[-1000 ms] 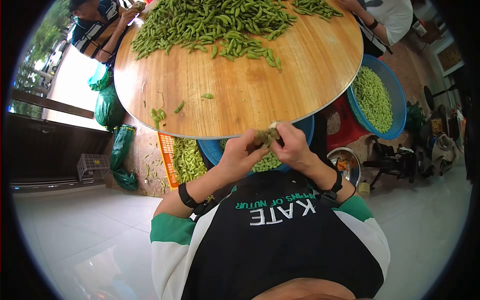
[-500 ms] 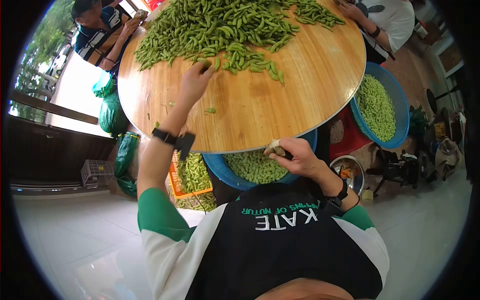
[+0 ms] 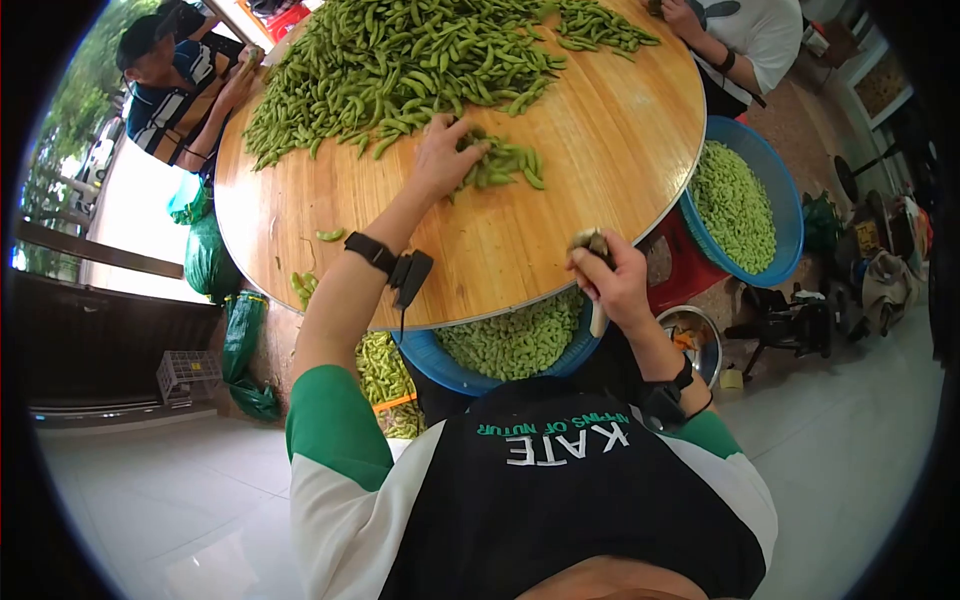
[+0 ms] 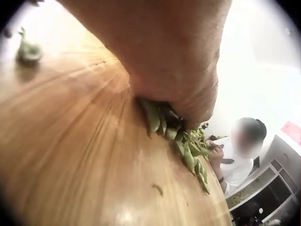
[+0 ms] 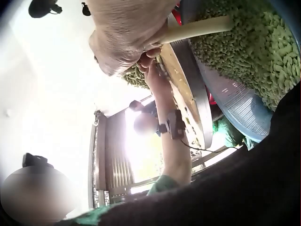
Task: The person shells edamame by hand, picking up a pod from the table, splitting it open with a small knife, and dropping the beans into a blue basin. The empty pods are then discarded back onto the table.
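Note:
Over a small cluster of green bean pods on the round wooden table, the left hand curls its fingers around some pods. In the left wrist view, pods show beneath the left hand, its fingertips mostly hidden. The right hand, above the table's near right edge, grips a pale, stick-like handle that points down; something brownish shows at its fingers. In the right wrist view the handle sticks out of the right hand.
A large pod heap covers the far table. Below the near edge is a blue basket of shelled beans, beside a crate of pods. Another blue basket stands right. Two people sit across; a metal bowl is low right.
The hands were together above the near basket, then parted. The left hand reached to the heap's edge, then shifted right onto the small cluster. The right hand rose slightly and moved right, still gripping.

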`<state>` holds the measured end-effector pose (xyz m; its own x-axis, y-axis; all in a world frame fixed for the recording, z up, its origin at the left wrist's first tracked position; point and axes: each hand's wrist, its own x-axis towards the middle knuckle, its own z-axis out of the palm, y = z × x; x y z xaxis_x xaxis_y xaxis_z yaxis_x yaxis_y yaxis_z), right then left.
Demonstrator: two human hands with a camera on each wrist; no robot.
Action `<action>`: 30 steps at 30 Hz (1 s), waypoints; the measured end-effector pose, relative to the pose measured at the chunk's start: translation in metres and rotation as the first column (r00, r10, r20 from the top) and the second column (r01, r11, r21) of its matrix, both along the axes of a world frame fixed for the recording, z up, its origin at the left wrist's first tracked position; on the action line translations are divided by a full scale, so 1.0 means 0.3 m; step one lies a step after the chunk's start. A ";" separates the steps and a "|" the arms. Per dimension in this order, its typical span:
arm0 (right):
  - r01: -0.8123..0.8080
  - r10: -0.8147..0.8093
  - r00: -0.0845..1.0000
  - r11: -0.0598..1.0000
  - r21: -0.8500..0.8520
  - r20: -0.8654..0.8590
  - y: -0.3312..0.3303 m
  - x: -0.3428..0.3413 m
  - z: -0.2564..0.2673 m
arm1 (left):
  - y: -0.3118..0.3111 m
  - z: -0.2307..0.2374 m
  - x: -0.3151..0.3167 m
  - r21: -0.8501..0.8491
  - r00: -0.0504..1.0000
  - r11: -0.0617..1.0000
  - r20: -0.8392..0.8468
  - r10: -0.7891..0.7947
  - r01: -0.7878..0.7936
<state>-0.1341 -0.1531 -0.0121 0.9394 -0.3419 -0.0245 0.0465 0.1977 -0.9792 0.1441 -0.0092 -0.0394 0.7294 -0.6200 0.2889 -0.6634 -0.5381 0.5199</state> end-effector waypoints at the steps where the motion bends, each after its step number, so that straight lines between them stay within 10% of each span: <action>1: 0.006 -0.006 1.000 1.000 0.004 -0.004 -0.005 0.004 -0.005 | 0.011 0.017 -0.042 -0.024 0.990 0.999 -0.135 -0.042 0.039; 6: -0.037 0.015 0.994 0.979 0.200 0.112 -0.033 0.012 -0.055 | 0.017 0.128 -0.140 -0.112 0.814 0.978 -0.542 -0.208 0.175; 8: -0.076 0.041 0.987 0.971 0.227 0.156 -0.029 0.009 -0.056 | -0.018 0.132 -0.161 -0.023 0.969 0.985 0.187 -0.163 0.170; 12: -0.062 0.035 0.992 0.971 0.229 0.118 -0.035 0.009 -0.063 | -0.169 0.127 -0.181 -0.065 0.956 0.954 -0.011 -0.293 0.292; 14: -0.059 0.042 0.994 0.982 0.180 0.100 -0.037 0.009 -0.064 | -0.234 0.086 -0.182 0.115 0.884 0.931 0.292 -0.366 0.347; 19: -0.029 0.011 0.996 0.976 0.215 0.083 -0.036 0.005 -0.066 | -0.250 0.075 -0.174 0.183 0.893 0.890 0.096 -0.439 0.418; 22: -0.029 0.012 0.997 0.969 0.244 0.073 -0.039 0.012 -0.066 | -0.204 0.124 -0.217 0.136 0.842 0.906 0.337 -0.422 0.400; 24: -0.032 0.017 0.998 0.968 0.247 0.061 -0.038 0.009 -0.064 | -0.167 0.209 -0.278 -0.099 0.935 0.950 -0.175 -0.310 0.296; 25: -0.030 0.011 0.997 0.965 0.260 0.076 -0.037 0.007 -0.055 | -0.148 0.210 -0.297 -0.097 0.934 0.950 -0.176 -0.311 0.298; 27: -0.034 0.011 0.996 0.960 0.278 0.084 -0.030 0.001 -0.048 | -0.094 0.207 -0.333 -0.491 0.560 0.865 -0.692 -0.457 0.099; 30: -0.065 0.037 0.993 0.966 0.252 0.113 -0.011 -0.001 -0.047 | -0.025 0.223 -0.390 -0.588 0.311 0.806 -0.780 -0.543 -0.068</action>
<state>-0.1345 -0.1564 -0.0262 0.9574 -0.2887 -0.0038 0.1305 0.4444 -0.8863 0.0270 -0.0166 0.0275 0.5431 -0.8275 -0.1424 0.3230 0.0493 0.9451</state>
